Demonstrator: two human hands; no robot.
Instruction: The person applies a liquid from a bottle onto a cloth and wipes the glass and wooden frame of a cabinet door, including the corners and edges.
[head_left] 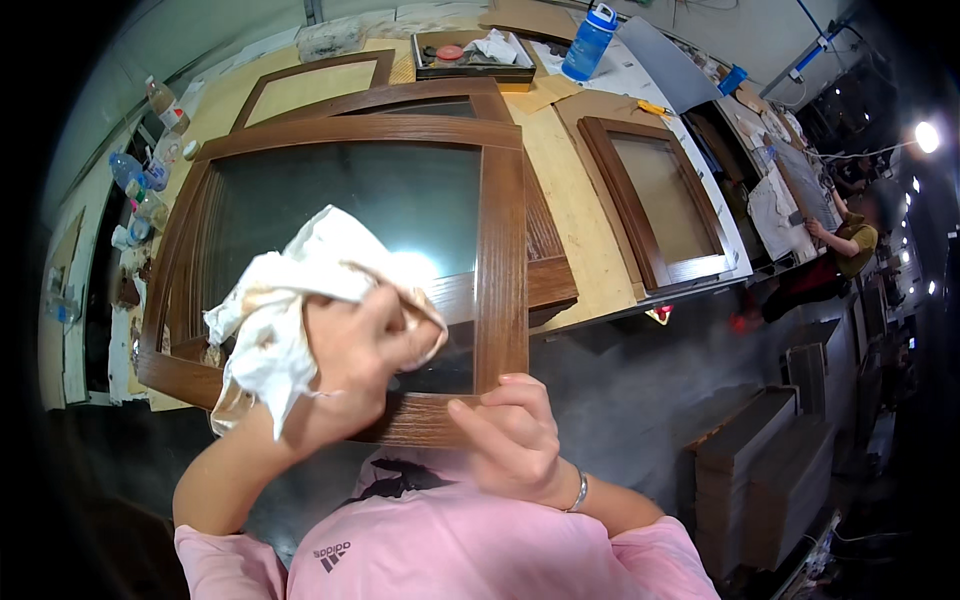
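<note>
My left hand [350, 365] is closed around a crumpled white cloth [275, 310] with brownish stains. The cloth lies against the dark glass pane [340, 180] of a brown wooden framed door [500, 250]. My right hand [515, 435] grips the near right corner of this frame, its fingers curled over the edge. The frame rests on top of other brown frames, and one more frame [440, 95] shows just behind it. The cloth and my left hand hide the lower left part of the pane.
On the right stands another glazed frame [665, 190]. Behind are a tray of small items [475, 70] and a blue bottle [590, 45]. Several plastic bottles [140, 180] line the left side. Stacked boards [750, 450] occupy the floor at right; a person [850, 235] works farther off.
</note>
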